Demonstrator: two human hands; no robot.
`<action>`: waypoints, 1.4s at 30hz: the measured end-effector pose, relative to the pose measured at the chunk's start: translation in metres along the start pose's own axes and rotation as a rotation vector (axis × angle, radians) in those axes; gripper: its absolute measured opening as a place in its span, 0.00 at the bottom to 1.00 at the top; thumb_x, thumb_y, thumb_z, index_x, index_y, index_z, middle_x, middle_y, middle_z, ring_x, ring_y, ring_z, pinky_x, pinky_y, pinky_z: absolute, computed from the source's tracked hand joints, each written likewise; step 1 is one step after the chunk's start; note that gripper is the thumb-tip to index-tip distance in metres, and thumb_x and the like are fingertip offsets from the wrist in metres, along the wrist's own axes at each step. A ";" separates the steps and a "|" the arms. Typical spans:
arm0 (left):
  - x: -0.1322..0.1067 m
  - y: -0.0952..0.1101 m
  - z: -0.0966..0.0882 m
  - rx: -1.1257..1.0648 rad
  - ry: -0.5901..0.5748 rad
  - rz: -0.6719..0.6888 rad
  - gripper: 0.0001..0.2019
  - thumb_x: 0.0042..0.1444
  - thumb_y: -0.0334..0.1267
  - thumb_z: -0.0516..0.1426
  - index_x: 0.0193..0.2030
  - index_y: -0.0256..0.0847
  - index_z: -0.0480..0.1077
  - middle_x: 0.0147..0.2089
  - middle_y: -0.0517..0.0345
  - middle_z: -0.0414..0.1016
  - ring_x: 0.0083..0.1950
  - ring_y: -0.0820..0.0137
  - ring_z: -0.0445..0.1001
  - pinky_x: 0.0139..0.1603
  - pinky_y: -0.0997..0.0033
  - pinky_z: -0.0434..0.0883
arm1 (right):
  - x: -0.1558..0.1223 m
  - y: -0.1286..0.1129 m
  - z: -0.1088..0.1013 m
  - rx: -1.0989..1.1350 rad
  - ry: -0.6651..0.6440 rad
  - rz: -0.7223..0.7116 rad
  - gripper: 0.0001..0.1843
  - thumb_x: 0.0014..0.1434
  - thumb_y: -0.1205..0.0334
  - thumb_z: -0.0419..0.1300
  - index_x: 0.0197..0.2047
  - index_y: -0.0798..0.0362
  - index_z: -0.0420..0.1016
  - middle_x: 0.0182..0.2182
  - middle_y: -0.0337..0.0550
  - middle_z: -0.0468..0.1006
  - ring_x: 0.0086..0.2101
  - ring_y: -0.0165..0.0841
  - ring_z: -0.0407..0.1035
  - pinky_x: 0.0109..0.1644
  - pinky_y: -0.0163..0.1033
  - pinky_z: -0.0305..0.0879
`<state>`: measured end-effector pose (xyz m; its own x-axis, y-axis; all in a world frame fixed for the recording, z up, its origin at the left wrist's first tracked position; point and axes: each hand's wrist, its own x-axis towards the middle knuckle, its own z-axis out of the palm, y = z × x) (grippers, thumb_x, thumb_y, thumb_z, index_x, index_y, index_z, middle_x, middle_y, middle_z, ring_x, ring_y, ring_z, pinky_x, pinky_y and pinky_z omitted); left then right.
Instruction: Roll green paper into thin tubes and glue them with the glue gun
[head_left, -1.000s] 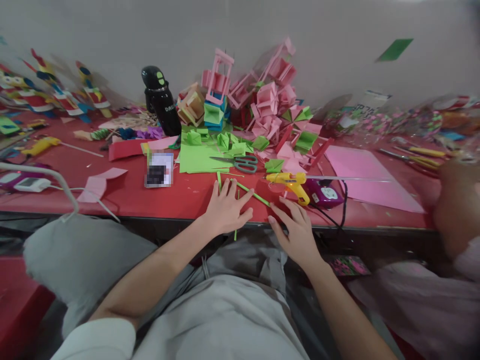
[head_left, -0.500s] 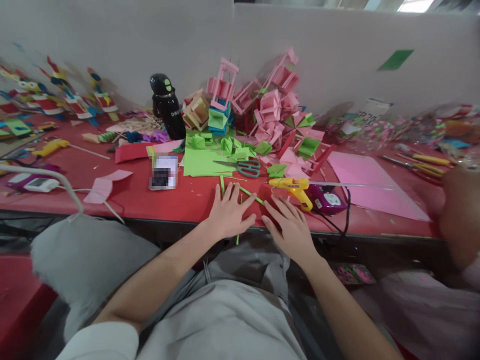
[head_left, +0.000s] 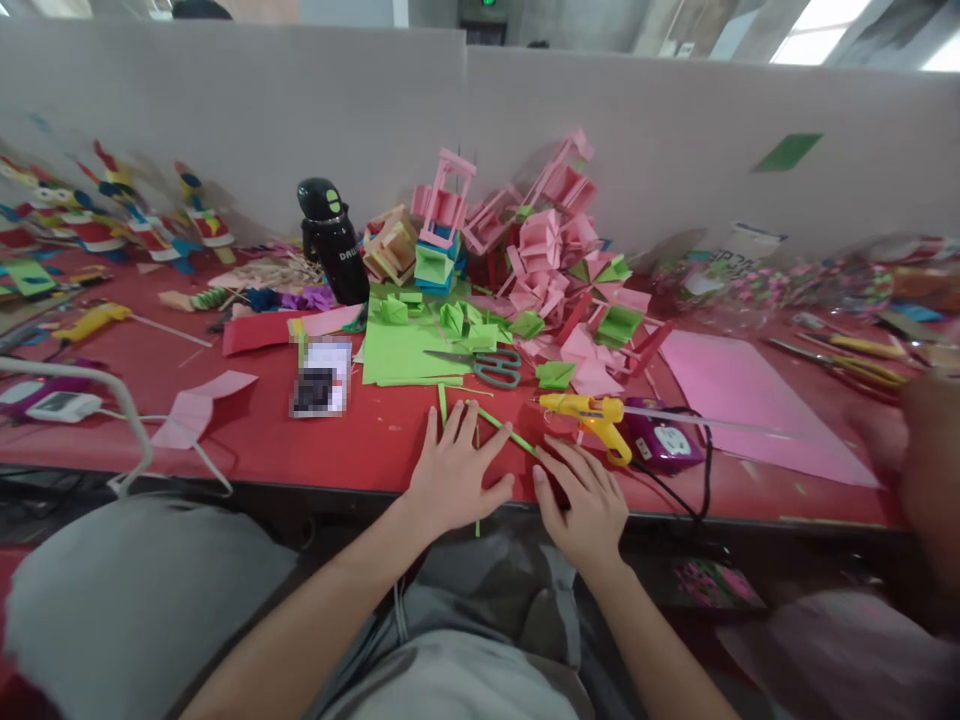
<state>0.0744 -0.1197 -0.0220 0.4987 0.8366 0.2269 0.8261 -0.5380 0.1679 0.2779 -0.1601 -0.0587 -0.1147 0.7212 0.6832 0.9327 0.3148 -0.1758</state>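
Observation:
My left hand (head_left: 457, 478) lies flat at the front of the red table, fingers spread, its fingertips at a thin green paper strip (head_left: 501, 426). At the lower right end of that strip rest the fingertips of my right hand (head_left: 586, 500), stretched out and flat. A second green strip (head_left: 442, 402) lies just beyond my left fingers, and another narrow strip (head_left: 478, 526) sticks out over the table edge below my left palm. Scissors (head_left: 501, 370) with grey-green handles lie on green paper sheets (head_left: 401, 362). A yellow glue gun (head_left: 589, 410) lies beyond my right hand.
Pink folded-paper pieces (head_left: 541, 240) are heaped at the back beside a black bottle (head_left: 334, 245). A purple box (head_left: 664, 440) with a black cable sits right of the glue gun, near a pink sheet (head_left: 739, 390). Another person's arm (head_left: 930, 470) is at the right edge.
The view has tilted up, so everything sits lower in the picture. My right hand has slid slightly right along the strip, and more of the strip shows between my hands.

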 end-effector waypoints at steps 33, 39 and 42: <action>0.006 -0.009 -0.001 -0.204 -0.016 -0.033 0.35 0.61 0.62 0.51 0.72 0.50 0.59 0.76 0.44 0.50 0.77 0.41 0.41 0.69 0.23 0.39 | -0.001 0.002 0.004 -0.137 -0.049 0.033 0.21 0.57 0.65 0.57 0.53 0.45 0.76 0.56 0.42 0.78 0.54 0.45 0.71 0.57 0.50 0.67; 0.004 -0.006 -0.002 -0.159 0.014 -0.039 0.35 0.60 0.61 0.53 0.71 0.51 0.60 0.75 0.44 0.53 0.77 0.42 0.42 0.69 0.24 0.38 | -0.002 -0.001 0.005 -0.119 0.015 0.016 0.19 0.58 0.66 0.58 0.53 0.46 0.76 0.55 0.43 0.78 0.54 0.45 0.71 0.57 0.50 0.66; 0.002 -0.005 -0.003 -0.140 0.015 -0.041 0.35 0.60 0.62 0.52 0.71 0.51 0.61 0.74 0.44 0.55 0.77 0.43 0.43 0.70 0.24 0.38 | -0.002 0.000 0.007 -0.104 0.020 0.017 0.18 0.58 0.66 0.58 0.52 0.46 0.76 0.55 0.43 0.78 0.53 0.45 0.71 0.56 0.49 0.66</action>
<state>0.0702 -0.1152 -0.0195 0.4607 0.8568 0.2315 0.8002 -0.5138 0.3092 0.2755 -0.1572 -0.0648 -0.0922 0.7130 0.6951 0.9652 0.2356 -0.1137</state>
